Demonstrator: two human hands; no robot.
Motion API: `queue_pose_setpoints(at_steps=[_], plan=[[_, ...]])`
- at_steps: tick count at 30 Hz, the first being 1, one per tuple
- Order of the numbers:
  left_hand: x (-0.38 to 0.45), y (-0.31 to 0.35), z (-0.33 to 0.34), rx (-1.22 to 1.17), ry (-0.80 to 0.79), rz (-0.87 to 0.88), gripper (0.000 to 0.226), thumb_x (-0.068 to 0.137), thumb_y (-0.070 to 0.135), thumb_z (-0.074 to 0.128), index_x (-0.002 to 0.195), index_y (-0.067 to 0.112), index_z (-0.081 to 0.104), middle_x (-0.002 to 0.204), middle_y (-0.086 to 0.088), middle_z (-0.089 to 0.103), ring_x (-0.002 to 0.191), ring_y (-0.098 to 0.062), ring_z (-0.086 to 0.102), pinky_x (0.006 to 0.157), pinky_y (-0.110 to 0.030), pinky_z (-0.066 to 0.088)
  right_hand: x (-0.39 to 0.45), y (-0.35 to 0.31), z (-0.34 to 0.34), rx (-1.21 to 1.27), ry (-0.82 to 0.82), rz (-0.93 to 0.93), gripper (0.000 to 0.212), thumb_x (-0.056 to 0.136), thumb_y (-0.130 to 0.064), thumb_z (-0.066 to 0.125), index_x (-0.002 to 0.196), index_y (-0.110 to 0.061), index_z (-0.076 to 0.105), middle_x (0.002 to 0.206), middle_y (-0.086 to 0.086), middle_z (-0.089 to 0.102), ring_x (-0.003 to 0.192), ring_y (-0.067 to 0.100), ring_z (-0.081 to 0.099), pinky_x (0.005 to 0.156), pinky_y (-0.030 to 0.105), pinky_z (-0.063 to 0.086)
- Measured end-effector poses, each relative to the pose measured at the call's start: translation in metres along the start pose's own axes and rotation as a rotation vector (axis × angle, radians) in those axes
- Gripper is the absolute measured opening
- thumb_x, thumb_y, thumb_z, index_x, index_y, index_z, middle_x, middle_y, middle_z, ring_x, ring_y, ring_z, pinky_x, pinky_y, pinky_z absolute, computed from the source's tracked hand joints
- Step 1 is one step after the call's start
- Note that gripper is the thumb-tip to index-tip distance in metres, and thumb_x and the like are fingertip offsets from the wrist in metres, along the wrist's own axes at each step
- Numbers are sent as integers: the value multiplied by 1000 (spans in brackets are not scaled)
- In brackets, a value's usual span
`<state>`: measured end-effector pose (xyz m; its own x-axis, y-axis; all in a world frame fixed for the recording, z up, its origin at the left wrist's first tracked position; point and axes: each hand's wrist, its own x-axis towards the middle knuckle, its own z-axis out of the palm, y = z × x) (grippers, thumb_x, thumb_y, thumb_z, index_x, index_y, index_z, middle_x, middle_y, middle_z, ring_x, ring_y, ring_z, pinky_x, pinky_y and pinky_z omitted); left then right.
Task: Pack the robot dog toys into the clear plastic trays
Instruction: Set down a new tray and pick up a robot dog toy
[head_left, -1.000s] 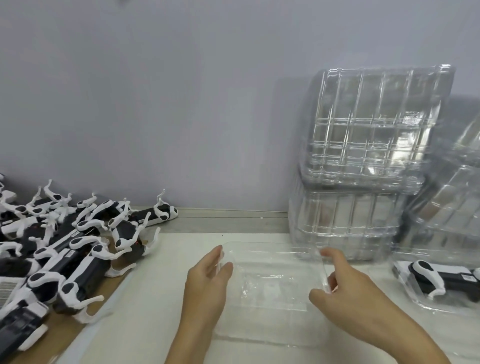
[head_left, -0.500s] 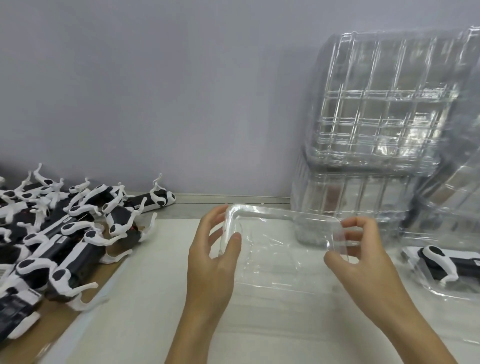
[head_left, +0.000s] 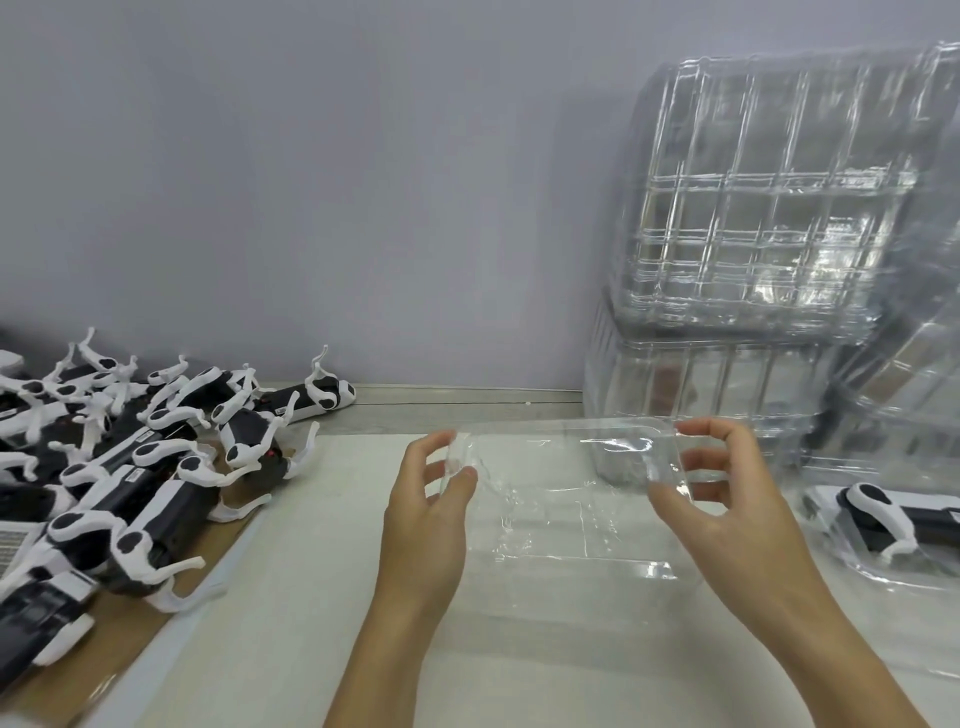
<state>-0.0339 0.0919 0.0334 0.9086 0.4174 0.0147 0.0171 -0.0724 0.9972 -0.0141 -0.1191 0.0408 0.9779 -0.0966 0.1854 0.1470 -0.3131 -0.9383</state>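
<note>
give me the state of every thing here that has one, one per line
left hand: pinches the tray's left edge
right hand: grips the tray's right edge
clear tray: empty, held by both hands, far edge raised
robot dog toys: loose heap on the left, unpacked
packed tray: lying flat on the right, one toy inside
tray stacks: empty, nested, piled at back right

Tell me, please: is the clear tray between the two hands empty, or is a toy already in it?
Empty. The clear tray, pinched by the left hand and right hand, shows only the table through it.
</note>
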Motion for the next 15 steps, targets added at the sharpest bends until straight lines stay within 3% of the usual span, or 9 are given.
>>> queue_pose_setpoints(at_steps=[4,8,11,15], plan=[[3,2,-2,62,-27,-101,23,95,28,56,111,46,57,108,7,61,98,-15,64,72,-31,45,0,-3,-1,-15,-12,3,38,83,-28,72,111,-43,51,102,-16,58,88,-2,59,64,21,42],[8,8,-14,139,-45,-120,23,96,29,54,111,46,55,107,9,60,97,-16,64,74,-33,46,1,-6,-2,-49,-46,-23,34,81,-33,71,107,-44,54,99,-16,60,81,-6,60,62,22,44],[9,10,-25,228,-115,-156,24,98,30,49,115,46,49,108,7,58,101,-23,64,77,-35,47,0,-7,0,-112,-155,4,42,83,-30,69,112,-52,49,101,-14,57,78,2,63,60,22,44],[6,10,-33,389,-151,-159,25,100,36,46,123,44,43,108,11,56,93,-10,61,66,-22,40,-1,-3,5,-240,-244,45,45,86,-31,67,118,-55,46,104,-15,55,76,4,65,59,20,44]])
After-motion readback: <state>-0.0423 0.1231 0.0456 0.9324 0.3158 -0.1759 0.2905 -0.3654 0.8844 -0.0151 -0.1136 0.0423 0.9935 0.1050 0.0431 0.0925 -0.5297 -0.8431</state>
